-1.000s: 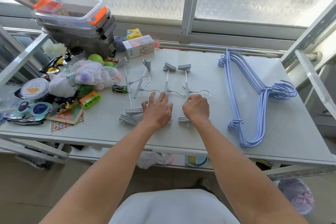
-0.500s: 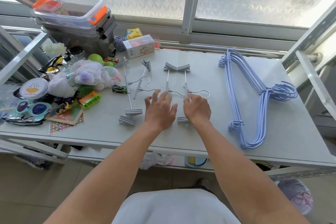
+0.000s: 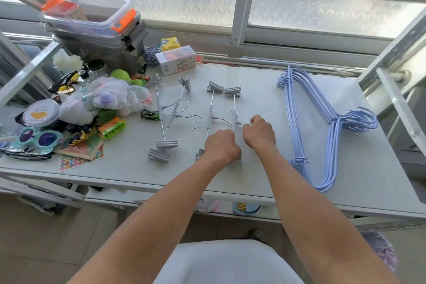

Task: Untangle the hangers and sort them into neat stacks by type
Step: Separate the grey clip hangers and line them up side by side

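Two grey clip hangers lie side by side mid-table, their far clips touching. My left hand is closed over their near ends, hiding the lower clips. My right hand pinches the wire hook of the right one. Two more grey clip hangers lie crossed to the left, untouched, hooks pointing right. A stack of several blue wire hangers lies on the right side of the table, hooks pointing right.
Clutter fills the table's left end: stacked clear storage boxes, a white yarn bundle, a toy car, blue sunglasses, a small carton. A window frame runs behind and a metal rail stands on the right.
My left hand has closed from flat, spread fingers and shifted right onto the middle pair. My right hand has moved up to pinch the hook. The two middle hangers lie closer together.
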The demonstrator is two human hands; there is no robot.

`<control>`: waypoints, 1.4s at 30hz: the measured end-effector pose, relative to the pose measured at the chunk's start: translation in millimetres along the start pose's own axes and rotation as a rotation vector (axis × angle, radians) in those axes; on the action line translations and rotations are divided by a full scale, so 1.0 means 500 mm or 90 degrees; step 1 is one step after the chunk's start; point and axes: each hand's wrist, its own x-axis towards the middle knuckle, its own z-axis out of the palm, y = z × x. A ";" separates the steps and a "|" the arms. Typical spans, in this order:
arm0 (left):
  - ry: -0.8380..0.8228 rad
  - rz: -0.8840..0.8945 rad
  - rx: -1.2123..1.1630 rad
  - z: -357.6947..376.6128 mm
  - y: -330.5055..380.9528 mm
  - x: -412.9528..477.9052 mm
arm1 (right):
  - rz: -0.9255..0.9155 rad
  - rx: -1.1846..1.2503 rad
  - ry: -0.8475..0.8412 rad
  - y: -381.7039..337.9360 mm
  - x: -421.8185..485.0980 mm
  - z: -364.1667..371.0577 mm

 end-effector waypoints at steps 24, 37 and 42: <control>-0.211 -0.219 -0.884 -0.095 -0.027 0.046 | -0.231 0.453 -0.051 -0.024 -0.010 0.001; 0.093 -0.107 -0.261 0.006 -0.005 0.022 | -0.098 0.121 0.124 -0.015 -0.021 0.002; 0.100 0.001 0.056 0.034 0.001 0.010 | -0.132 -0.165 0.097 0.024 -0.007 0.028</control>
